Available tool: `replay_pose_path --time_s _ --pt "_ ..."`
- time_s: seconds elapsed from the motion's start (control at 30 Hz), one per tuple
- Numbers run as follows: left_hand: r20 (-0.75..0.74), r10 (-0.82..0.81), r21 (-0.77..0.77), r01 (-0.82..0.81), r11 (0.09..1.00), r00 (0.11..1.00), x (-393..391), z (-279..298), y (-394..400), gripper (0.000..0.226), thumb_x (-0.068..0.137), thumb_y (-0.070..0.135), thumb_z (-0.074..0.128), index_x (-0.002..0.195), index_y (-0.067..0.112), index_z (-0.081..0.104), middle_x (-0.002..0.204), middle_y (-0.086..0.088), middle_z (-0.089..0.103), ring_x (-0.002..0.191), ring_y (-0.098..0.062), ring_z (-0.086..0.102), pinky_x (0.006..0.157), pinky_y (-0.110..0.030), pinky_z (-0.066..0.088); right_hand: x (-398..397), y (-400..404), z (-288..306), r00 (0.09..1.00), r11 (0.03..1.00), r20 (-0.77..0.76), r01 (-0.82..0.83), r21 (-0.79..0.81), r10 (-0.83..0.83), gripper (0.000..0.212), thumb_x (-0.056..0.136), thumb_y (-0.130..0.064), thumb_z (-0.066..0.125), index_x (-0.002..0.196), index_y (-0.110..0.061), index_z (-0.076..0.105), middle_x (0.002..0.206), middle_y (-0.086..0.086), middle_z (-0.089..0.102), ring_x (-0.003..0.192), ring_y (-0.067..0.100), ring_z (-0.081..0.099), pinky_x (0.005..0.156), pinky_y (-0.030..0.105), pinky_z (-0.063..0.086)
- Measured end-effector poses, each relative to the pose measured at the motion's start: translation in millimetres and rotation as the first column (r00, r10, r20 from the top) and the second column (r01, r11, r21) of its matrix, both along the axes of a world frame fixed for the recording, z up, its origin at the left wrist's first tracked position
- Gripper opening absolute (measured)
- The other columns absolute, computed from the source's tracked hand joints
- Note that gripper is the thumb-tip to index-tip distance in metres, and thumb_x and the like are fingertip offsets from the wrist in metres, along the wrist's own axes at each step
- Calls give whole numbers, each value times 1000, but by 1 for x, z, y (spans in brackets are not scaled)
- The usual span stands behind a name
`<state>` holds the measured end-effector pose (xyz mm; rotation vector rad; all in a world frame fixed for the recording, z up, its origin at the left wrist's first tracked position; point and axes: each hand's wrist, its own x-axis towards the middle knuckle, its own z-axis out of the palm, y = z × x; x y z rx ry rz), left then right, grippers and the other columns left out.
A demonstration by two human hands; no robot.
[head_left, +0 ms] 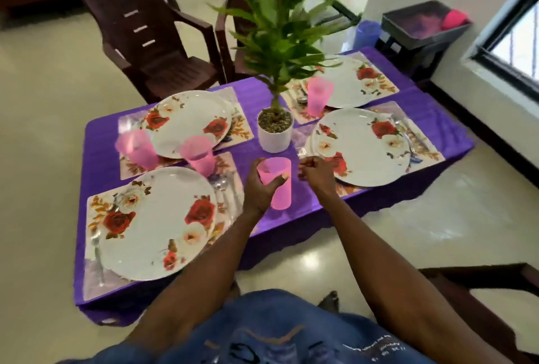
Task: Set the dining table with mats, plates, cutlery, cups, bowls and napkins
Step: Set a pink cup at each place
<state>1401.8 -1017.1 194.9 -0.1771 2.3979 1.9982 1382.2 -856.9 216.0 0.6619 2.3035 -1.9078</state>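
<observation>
Honestly, I'd set this pink cup point(276, 182) down upright by the near right plate point(361, 146), the only setting without one, clear of the potted plant point(274, 130). Left hand point(259, 188) is wrapped around it, over the purple tablecloth point(99, 165). Right hand point(316, 172) is curled, holding nothing.

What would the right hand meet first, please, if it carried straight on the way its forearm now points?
Most likely the near-right plate: the right hand, fingers curled and holding nothing, hovers at that plate's near-left edge. Beyond it lies the white plant pot. Depth is unclear from a single view.
</observation>
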Motion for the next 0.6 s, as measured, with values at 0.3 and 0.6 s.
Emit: replay_pose_path --time_s 0.3,0.6 --pt "135 -105 70 96 993 985 -18 3 161 88 60 41 88 131 11 45 120 -4 57 111 -22 56 87 -32 50 24 162 23 974 975 50 -217 -43 219 43 82 4 62 123 -9 60 113 5 68 92 19 67 82 35 59" --pt "126 -234 110 220 969 964 -48 20 235 57 80 45 74 125 16 54 120 -2 62 109 -19 60 84 -29 53 -2 220 13 987 978 12 -162 129 161 85 72 -36 84 143 -17 41 141 1 51 124 22 50 94 30 42"
